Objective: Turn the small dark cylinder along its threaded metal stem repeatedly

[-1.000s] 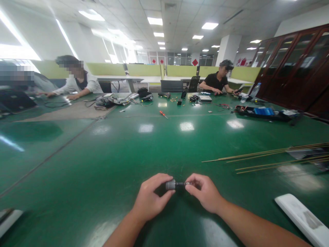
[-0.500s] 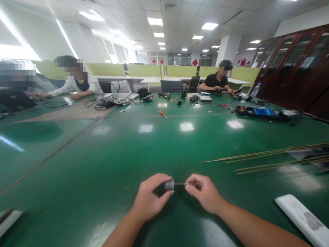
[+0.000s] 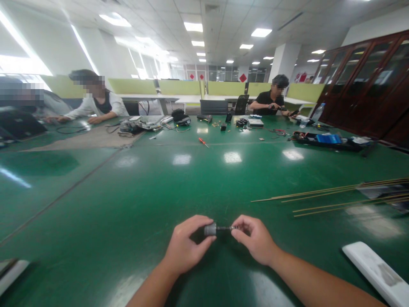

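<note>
Between my hands lies a small grey metal cylinder with a thin dark shaft [image 3: 211, 229], shaped like a hole saw, level and just above or on the green table. My left hand [image 3: 189, 244] grips the wide cylinder end between thumb and fingers. The silvery tip of the shaft is pinched by my right hand [image 3: 254, 238], its fingertips partly hiding that end. Most of the shaft shows in the gap between the two hands.
Thin brass-coloured rods [image 3: 319, 196] lie at the right. A white bar-shaped object [image 3: 377, 270] rests near the front right edge. Farther off are a red screwdriver [image 3: 203, 142], a black tray of parts [image 3: 332, 140] and several people seated around the green table [image 3: 153, 183].
Both hands keep nearly the same place and hold on the part. My right fingertips have shifted very slightly right along the shaft.
</note>
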`<state>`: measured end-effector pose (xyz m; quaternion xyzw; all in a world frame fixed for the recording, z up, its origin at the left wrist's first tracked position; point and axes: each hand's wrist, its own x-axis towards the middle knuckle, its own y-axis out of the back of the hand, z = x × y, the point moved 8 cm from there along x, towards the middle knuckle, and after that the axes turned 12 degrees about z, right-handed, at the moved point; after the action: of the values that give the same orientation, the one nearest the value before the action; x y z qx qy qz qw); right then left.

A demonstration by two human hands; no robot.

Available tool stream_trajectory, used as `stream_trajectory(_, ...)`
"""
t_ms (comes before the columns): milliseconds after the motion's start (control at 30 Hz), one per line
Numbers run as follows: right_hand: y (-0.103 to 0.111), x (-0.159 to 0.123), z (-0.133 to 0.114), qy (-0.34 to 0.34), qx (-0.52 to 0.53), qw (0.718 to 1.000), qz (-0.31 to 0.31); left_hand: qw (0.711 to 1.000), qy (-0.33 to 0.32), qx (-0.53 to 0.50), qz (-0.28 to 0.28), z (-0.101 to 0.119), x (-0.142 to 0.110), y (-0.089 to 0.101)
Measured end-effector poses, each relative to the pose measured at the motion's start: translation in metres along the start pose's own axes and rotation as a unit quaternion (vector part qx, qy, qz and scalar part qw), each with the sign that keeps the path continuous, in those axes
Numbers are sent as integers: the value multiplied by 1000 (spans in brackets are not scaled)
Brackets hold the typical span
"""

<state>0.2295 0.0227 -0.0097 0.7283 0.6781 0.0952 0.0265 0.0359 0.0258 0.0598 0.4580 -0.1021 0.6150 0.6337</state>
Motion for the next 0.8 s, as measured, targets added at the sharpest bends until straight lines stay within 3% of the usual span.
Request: stream_trajectory(800, 4, 1, -2, 4, 32, 999, 19, 1000, 6, 14, 1, -3, 0, 0)
